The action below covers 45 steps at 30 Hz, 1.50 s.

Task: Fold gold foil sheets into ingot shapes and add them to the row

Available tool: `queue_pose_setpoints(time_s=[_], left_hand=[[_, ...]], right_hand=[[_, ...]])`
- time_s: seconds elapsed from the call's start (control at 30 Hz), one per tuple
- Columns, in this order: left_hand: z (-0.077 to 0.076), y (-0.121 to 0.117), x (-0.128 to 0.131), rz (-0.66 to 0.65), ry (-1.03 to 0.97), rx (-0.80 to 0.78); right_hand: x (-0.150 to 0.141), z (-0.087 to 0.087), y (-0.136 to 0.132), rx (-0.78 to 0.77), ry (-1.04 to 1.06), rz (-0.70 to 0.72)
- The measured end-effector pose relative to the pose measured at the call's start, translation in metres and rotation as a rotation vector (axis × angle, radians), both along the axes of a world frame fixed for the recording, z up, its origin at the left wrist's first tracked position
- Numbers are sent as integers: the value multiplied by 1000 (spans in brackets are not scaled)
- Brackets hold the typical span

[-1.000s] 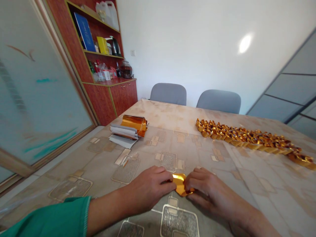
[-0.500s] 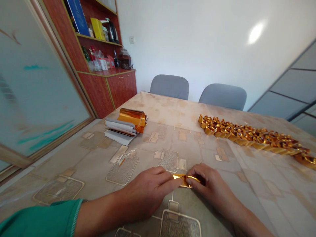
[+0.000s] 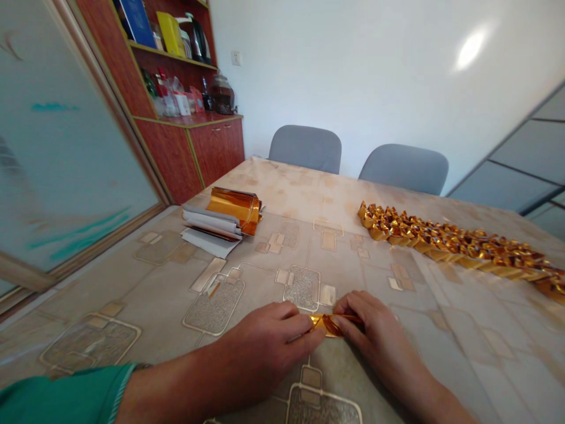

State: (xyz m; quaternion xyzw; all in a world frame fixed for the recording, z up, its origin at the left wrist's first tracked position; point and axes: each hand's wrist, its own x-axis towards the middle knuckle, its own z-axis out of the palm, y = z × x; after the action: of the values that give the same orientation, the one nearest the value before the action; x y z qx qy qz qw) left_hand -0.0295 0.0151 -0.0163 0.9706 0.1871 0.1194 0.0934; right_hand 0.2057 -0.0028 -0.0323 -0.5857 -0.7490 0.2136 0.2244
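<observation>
"How do we hold it?"

"Our left hand (image 3: 265,347) and right hand (image 3: 375,335) pinch a gold foil strip (image 3: 326,325) from both ends; that probably keeps it from springing open."

"And the rest?"

"Beyond the strip, leftward, curled foil sheets (image 3: 233,206) lie on papers (image 3: 207,235); rightward, a row of folded foil pieces (image 3: 450,244) lies ready to hand."

The left hand (image 3: 265,347) and right hand (image 3: 375,333) are closing in on the gold foil strip (image 3: 329,325) at the near edge of the table (image 3: 300,188); patterned tablecloth is stretching ahead of them; the stack of papers (image 3: 212,232) and foil roll (image 3: 233,206) are blocking the way forward-left; the long row of folded gold foil pieces (image 3: 450,244) is barring the way forward-right; a wide lane is running between them toward the gray chairs (image 3: 304,150).
</observation>
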Motion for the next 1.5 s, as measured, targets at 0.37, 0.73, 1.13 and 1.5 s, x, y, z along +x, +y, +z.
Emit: queue_pose_setpoints(time_s=[0.37, 0.73, 1.13, 1.5], left_hand=[[-2, 0, 0, -8, 34, 19], [3, 1, 3, -17, -45, 13], [4, 11, -4, -80, 56, 54], [1, 21, 16, 11, -73, -189]], right_hand=[[-1, -2, 1, 53, -59, 22], [-2, -6, 0, 320, -321, 38], [-8, -13, -3, 383, -495, 58], [-3, -1, -5, 161, -197, 57]])
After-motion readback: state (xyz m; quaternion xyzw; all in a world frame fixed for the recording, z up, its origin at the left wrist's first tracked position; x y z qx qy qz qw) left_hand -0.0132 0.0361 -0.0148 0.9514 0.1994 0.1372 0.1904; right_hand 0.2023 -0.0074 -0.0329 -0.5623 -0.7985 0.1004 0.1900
